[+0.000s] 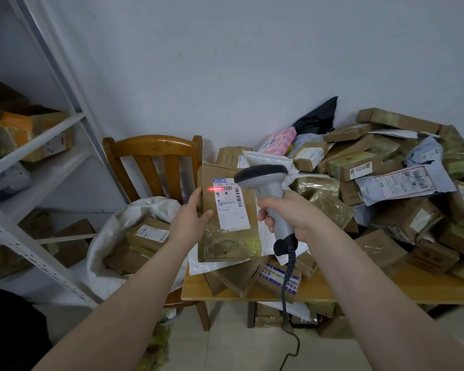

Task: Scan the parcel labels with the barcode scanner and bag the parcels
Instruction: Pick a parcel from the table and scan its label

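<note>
My left hand [192,214] grips a cardboard parcel [227,212] upright above the table [198,289]; right hand [287,214] grips the barcode scanner [269,195] w/ red beam on its label [229,203].

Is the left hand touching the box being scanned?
Touching. The head view shows the left hand gripping the box at its left edge, thumb on the front face.

Heaped parcels [359,167] crowd the table [193,290]; open air lies above the sack [99,253] on the chair [153,145].
</note>
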